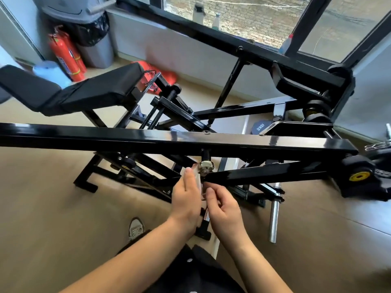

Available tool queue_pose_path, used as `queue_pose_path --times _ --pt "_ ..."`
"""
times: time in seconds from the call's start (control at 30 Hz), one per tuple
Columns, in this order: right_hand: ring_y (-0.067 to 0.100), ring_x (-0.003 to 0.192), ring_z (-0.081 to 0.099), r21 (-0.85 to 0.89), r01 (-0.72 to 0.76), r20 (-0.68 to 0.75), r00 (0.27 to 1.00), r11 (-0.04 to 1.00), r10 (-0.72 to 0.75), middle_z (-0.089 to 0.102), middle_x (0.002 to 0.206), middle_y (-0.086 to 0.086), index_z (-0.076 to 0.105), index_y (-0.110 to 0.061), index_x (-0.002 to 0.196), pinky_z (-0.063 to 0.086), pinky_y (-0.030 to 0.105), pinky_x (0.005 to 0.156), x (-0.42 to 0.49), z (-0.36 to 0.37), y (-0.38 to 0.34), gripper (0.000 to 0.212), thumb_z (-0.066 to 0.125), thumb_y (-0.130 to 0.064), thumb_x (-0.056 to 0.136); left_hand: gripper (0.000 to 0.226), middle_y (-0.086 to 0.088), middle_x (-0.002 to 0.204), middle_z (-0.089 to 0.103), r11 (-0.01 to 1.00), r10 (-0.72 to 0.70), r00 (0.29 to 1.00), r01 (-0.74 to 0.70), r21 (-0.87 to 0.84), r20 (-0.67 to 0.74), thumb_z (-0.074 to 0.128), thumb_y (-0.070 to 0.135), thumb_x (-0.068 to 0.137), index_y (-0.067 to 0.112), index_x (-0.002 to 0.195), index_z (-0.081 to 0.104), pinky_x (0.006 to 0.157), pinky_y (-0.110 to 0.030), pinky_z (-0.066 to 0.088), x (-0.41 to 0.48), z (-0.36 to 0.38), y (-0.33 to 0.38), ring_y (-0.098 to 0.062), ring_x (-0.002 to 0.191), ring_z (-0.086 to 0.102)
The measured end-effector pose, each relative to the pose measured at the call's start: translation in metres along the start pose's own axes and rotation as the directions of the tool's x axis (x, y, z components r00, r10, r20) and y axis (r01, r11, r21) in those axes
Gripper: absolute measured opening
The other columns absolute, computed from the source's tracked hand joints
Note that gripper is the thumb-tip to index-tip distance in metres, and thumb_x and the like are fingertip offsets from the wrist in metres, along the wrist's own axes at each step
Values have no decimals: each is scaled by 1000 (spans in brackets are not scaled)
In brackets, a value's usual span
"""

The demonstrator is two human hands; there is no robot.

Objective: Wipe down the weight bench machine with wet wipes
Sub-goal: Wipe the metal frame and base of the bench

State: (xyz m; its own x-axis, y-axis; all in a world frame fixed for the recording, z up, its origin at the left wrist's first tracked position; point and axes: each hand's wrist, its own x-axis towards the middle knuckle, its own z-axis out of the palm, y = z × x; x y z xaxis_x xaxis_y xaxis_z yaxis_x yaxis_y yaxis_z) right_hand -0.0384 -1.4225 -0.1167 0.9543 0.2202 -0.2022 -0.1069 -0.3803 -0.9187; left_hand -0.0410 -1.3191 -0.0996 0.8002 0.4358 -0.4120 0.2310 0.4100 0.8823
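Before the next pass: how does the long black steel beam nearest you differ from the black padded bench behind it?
The long black steel beam is glossy with bright reflections; the black padded bench looks matt and cushioned. The beam spans almost the whole view; the bench is shorter, at the left. The beam is straight; the bench bends between two pads. Both are black.

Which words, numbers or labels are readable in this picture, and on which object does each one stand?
"15KG": on the dark weight plate behind the frame of the weight bench machine, printed rotated.
Labels on the red fire extinguishers: too blurred to read.
Red and white sticker low on the machine: too small to read.
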Motion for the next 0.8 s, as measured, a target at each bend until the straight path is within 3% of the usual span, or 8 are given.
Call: queue_pose_path --times 0.07,0.13,0.3,0.4,0.5,0.6,0.7,0.8 --pt "4 120 62 82 -38 6 999 996 38 68 128 -7 63 -32 130 52 37 105 -3 6 -6 25 54 -34 106 47 5 132 67 998 49 998 -51 49 32 26 34 114 16 141 60 108 -16 45 -7 -7 6 -1 128 59" --pt "5 129 58 223 -86 14 996 971 85 65 137 -7 58 -28 141 48 38 112 -4 9 -14 46 52 -53 103 40 17 129 64 993 67 996 -73 91 66 28 34 113 26 141 54 101 -6 42 -19 -11 10 14 122 56" --pt "2 128 59 470 -202 138 978 859 155 61 145 -6 52 -28 149 49 27 108 -10 11 -33 72 56 -71 91 48 17 133 62 993 30 969 -57 104 245 30 45 107 26 145 52 105 -8 41 -44 -14 7 13 126 53" --pt "-2 120 64 510 -215 79 976 833 203 63 141 -5 52 -26 148 55 17 94 -15 16 -33 54 56 -52 101 61 1 137 66 997 -66 931 49 56 359 31 57 101 21 143 56 114 -24 42 -45 -14 6 -2 130 58" --pt "12 124 65 545 -212 -69 953 811 296 69 133 -1 61 -27 137 51 40 110 -16 10 -31 34 50 -41 108 60 4 139 66 994 -106 898 89 60 427 30 57 103 22 143 57 116 -28 40 -44 -16 7 -3 132 57" --pt "24 107 74 559 -192 -158 930 807 331 78 108 6 73 -20 114 57 48 99 -17 -3 -34 33 44 -36 111 63 5 135 69 997 -74 905 63 39 418 26 55 100 18 140 59 113 -28 43 -41 -22 13 -6 130 59" --pt "28 105 74 591 -151 -125 953 793 275 78 103 10 75 -17 110 58 44 92 -16 -5 -47 33 46 -32 111 60 7 137 67 998 -45 879 18 60 475 25 51 102 20 141 58 113 -24 44 -40 -21 21 -6 132 58" --pt "11 116 69 495 -68 -87 988 866 127 75 119 -3 64 -23 133 56 25 90 -14 8 -52 31 47 -34 110 61 5 145 61 999 -47 884 34 36 465 30 56 104 19 147 53 121 -28 34 -37 -15 21 -4 138 51"
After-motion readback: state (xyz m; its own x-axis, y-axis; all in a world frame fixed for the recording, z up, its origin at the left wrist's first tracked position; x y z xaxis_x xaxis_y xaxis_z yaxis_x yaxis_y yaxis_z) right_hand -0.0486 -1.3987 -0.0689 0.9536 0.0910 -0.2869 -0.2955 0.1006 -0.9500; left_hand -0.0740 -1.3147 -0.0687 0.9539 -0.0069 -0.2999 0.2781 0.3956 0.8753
